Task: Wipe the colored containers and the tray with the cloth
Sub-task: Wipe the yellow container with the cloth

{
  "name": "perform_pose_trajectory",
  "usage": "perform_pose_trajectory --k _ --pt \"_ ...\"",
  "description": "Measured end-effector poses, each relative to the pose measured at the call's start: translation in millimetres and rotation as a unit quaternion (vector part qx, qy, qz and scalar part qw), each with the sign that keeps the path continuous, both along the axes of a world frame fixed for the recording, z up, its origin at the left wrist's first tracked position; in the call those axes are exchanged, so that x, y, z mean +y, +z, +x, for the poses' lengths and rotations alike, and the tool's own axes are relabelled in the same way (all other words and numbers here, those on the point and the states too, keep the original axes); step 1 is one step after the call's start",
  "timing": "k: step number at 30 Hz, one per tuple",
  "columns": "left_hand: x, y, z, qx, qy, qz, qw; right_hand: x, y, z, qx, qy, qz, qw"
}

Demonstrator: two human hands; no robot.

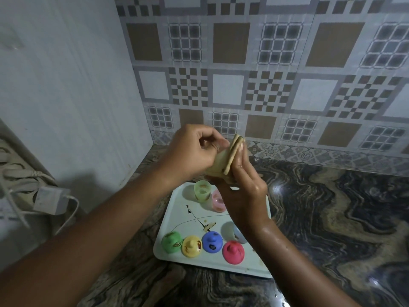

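A pale tray streaked with dark sauce lies on the marbled counter. Along its near side sit a green lid, a yellow lid, a blue lid and a pink lid, all smeared. At its far end stand a green cup and a pink cup; a light blue cup is half hidden by my right wrist. Above the tray, my left hand and my right hand both hold a folded yellowish cloth. My right hand looks wet.
The dark marbled counter runs right of the tray, with a patterned tile wall behind. A white side panel stands at left, with a power adapter and cables below it.
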State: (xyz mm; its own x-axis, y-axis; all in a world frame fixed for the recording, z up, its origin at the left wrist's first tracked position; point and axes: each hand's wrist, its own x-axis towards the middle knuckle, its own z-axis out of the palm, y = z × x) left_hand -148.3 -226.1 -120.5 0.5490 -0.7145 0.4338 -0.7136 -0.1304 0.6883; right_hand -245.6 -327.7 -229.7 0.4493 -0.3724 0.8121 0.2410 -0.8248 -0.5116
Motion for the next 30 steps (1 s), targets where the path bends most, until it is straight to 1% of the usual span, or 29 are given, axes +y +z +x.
perform_pose_trajectory --k 1,2,6,9,11,14,16,17,18,21,22,25,27,30 --pt "0 0 -3 -0.002 -0.004 -0.005 1.000 -2 -3 0 -0.002 0.009 0.014 1.000" --pt "2 0 -2 0.015 -0.005 -0.008 1.000 -6 -7 0 -0.008 0.019 0.028 0.999" --pt "10 2 16 0.131 -0.030 0.017 0.991 -16 -5 -2 -0.022 0.002 0.070 0.997" --pt "9 1 20 0.178 -0.044 -0.018 0.983 -17 -2 0 -0.016 0.007 0.067 0.998" --pt "6 3 17 0.155 -0.026 -0.030 0.987 -13 0 1 -0.012 0.015 0.050 0.999" --pt "2 2 6 0.045 0.010 -0.003 0.999 0 7 -1 0.003 -0.014 -0.006 1.000" --pt "1 1 -2 -0.012 0.013 0.001 1.000 5 7 -2 0.008 -0.002 0.003 1.000" --pt "1 1 -4 -0.019 0.011 -0.001 1.000 5 4 -2 0.006 0.008 0.018 1.000" --pt "2 1 -3 -0.003 0.010 -0.003 1.000 2 0 -2 -0.001 0.013 0.030 0.999" --pt "9 3 10 0.110 -0.009 0.002 0.994 -11 -6 0 -0.018 0.015 0.047 0.999" --pt "10 2 15 0.134 -0.017 0.004 0.991 -14 -6 1 -0.021 0.011 0.048 0.999" --pt "11 1 20 0.174 -0.029 -0.031 0.984 -15 -5 2 -0.022 0.005 0.050 0.999" --pt "9 2 19 0.155 -0.022 -0.049 0.986 -12 -4 2 -0.018 0.016 0.054 0.998" --pt "7 3 10 0.056 0.000 -0.042 0.998 -2 4 2 -0.007 -0.006 0.020 1.000"
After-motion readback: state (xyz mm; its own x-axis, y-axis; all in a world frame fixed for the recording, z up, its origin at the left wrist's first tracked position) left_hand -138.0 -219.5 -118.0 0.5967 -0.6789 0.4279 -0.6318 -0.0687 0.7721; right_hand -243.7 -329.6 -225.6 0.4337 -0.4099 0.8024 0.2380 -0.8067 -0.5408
